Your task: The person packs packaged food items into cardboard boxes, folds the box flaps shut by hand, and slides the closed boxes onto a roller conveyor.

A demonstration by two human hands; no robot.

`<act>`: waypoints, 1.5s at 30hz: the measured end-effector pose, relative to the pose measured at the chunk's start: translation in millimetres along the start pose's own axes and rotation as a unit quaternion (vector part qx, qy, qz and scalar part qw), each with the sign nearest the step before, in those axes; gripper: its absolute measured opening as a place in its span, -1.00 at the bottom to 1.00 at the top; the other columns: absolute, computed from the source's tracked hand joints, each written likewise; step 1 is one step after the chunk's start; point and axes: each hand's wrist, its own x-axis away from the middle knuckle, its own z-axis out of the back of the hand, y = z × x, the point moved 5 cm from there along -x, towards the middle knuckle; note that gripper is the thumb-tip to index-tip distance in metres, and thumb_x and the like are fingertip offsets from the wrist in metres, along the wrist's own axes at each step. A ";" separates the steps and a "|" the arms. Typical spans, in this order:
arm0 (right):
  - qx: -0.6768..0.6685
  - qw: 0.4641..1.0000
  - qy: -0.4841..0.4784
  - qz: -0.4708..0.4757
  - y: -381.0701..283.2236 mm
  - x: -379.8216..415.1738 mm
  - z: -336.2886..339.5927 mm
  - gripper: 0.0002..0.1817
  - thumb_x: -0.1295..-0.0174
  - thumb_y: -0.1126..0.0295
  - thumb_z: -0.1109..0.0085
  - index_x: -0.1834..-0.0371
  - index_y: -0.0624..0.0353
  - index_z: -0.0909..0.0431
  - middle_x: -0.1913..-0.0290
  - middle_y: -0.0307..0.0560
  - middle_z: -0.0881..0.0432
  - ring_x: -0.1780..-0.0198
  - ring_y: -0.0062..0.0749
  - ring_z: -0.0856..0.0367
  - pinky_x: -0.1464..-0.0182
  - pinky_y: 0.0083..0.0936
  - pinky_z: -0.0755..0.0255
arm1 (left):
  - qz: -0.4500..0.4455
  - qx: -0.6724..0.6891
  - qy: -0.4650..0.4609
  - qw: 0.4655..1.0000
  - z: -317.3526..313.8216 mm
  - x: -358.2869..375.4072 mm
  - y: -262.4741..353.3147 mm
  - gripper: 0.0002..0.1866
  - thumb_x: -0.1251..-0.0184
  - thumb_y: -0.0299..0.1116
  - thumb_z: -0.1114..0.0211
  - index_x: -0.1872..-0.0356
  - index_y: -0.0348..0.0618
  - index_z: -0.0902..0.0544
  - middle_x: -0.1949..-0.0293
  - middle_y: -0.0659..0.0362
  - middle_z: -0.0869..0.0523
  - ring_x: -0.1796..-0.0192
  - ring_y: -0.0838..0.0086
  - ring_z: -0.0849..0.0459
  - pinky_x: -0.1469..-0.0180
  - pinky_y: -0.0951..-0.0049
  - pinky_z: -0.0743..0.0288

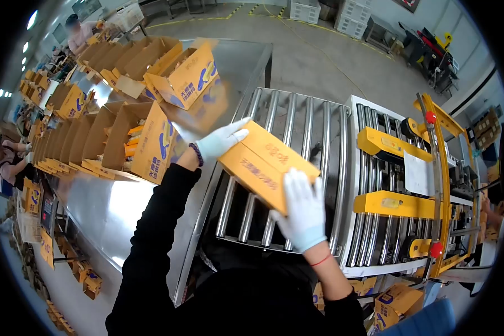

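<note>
A closed yellow cardboard box (266,168) with printed lettering is between my two white-gloved hands, over the metal rollers (288,126). My left hand (221,140) grips its upper left end, fingers along the far edge. At the opposite end, my right hand (303,210) lies with fingers over the top flap and the thumb on the near side. To the left, an open carton (143,140) with orange packets (131,143) inside stands on the steel table (131,204). Another open carton (185,75) stands farther back on the same table.
Rows of open cartons (75,140) line the table's left side. Right of the rollers stands a machine with yellow guide arms (397,204) and a yellow upright frame (445,185). Co-workers (79,33) are at the far left. More boxes (397,305) lie at lower right.
</note>
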 end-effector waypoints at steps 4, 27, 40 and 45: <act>0.097 0.992 0.038 -0.071 69.6 -2.3 7.7 0.13 0.05 0.18 -0.65 -0.59 0.33 -0.19 -0.58 0.19 -0.31 -0.66 0.03 -0.17 -0.69 0.11 0.10 | -0.040 0.061 0.185 0.980 -58.0 -23.5 3.0 -0.47 -0.70 -0.14 -0.09 -0.46 -0.33 -0.47 -0.35 -0.12 -0.63 -0.40 0.22 -0.58 -0.45 0.35 -0.41; -0.186 0.969 0.164 -0.020 105.8 -16.4 -7.0 -0.21 -0.14 0.34 -0.46 -0.48 0.24 -0.41 -0.52 0.16 -0.38 -0.56 0.17 -0.29 -0.63 -0.06 -0.13 | 0.025 -0.490 0.358 0.795 34.8 187.3 41.1 -0.90 -0.38 -0.27 -0.36 0.23 0.03 -0.78 0.24 0.03 -0.83 0.13 0.11 -0.78 -0.18 0.07 -0.56; -0.424 0.905 -0.027 -0.024 44.8 -51.4 -5.0 -0.53 -0.31 0.21 -0.43 -0.27 0.08 -0.70 -0.14 -0.02 -0.78 -0.26 -0.09 -0.69 -0.50 -0.19 -0.37 | -0.063 -0.242 0.072 0.966 -3.4 33.5 31.9 -0.78 -0.27 -0.27 -0.51 0.17 -0.14 -0.76 0.04 0.08 -0.79 -0.07 0.19 -0.78 -0.14 0.25 -0.64; 0.049 0.977 0.152 0.139 19.2 -81.1 37.0 -0.08 -0.04 0.17 -0.56 -0.53 0.08 -0.40 -0.48 0.07 -0.43 -0.45 -0.01 -0.44 -0.55 0.02 -0.22 | -0.179 -0.339 0.345 0.856 -11.5 44.8 64.4 -0.77 -0.18 -0.25 -0.54 0.35 -0.14 -0.68 0.27 0.03 -0.60 0.10 0.05 -0.59 -0.01 0.10 -0.52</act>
